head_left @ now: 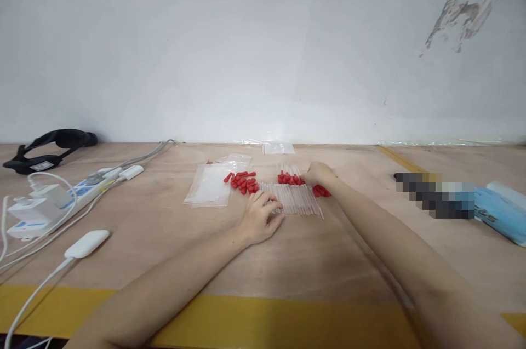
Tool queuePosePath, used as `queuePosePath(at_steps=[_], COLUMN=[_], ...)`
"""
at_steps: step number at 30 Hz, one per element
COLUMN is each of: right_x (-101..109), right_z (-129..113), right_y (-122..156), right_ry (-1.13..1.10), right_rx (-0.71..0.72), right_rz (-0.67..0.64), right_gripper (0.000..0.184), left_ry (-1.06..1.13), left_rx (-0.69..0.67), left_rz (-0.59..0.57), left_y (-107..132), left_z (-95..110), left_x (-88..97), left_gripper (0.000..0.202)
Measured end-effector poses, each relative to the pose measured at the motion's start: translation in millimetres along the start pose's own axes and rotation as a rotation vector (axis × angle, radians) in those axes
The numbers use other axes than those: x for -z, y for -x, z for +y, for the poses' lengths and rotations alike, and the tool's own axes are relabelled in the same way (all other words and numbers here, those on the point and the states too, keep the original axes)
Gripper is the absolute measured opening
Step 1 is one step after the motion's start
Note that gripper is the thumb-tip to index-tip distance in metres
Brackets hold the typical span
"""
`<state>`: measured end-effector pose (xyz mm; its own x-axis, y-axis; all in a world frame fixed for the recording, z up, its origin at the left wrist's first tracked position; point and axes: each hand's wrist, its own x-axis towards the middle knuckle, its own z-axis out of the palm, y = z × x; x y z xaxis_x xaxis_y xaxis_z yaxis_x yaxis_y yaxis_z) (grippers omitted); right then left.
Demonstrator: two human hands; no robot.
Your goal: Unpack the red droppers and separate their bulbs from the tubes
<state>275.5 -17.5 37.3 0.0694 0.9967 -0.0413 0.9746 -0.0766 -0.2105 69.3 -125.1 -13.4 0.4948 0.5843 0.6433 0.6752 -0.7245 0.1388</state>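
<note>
Clear thin tubes (292,199) lie side by side in a row at the middle of the table. My left hand (262,218) rests at the row's left end, fingers loosely bent and apart, touching the nearest tubes. Behind the row, more clear tubes carry red rubber bulbs (290,178) on their near ends. My right hand (321,175) is at the right side of these bulbs with its fingers drawn together; its fingertips are partly hidden, so what they pinch does not show. Loose red bulbs (244,182) form a pile left of the row, and others (321,191) lie below my right wrist.
Flat clear plastic bags (209,186) lie left of the red pile; another bag (279,148) is by the wall. On the left are a power strip (82,195) with cables, a white charging device (87,244) and a black strap (49,149). A blue packet (499,215) lies far right.
</note>
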Motion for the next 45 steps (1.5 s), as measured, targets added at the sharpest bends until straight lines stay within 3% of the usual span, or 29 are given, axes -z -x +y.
queuePosePath(at_steps=[5, 9, 15, 17, 20, 22, 27, 34, 45], right_x=[-8, 3, 29, 23, -1, -18, -46, -57, -64], right_z=[-5, -8, 4, 13, 26, 30, 25, 14, 13], right_y=[-20, -23, 15, 39, 75, 93, 115, 121, 128], right_ry=[0.0, 0.0, -0.105, -0.173, -0.246, -0.165, -0.154, -0.154, -0.089], right_rx=[-0.01, 0.017, 0.147, 0.255, 0.648, 0.771, 0.831, 0.888, 1.105], right_rz=[-0.098, -0.023, 0.142, 0.194, 0.377, 0.459, 0.566, 0.565, 0.65], right_gripper=[0.018, 0.017, 0.023, 0.024, 0.032, 0.021, 0.02, 0.023, 0.016], left_ry=[-0.007, -0.003, -0.021, -0.059, -0.17, -0.246, -0.322, -0.358, -0.235], left_rx=[-0.017, -0.027, -0.052, -0.08, -0.178, -0.264, -0.404, -0.479, -0.378], left_rz=[-0.005, 0.001, 0.044, 0.103, 0.153, 0.138, 0.057, 0.009, -0.057], left_y=[0, 0, 0, -1, -4, -6, -10, 2, 14], left_z=[-1, -1, -3, -2, 1, 4, 2, -5, 5], left_x=[-1.1, 0.0, 2.6, 4.5, 8.7, 11.2, 12.6, 10.8, 14.1], left_gripper=[0.016, 0.014, 0.016, 0.021, 0.033, 0.037, 0.026, 0.018, 0.018])
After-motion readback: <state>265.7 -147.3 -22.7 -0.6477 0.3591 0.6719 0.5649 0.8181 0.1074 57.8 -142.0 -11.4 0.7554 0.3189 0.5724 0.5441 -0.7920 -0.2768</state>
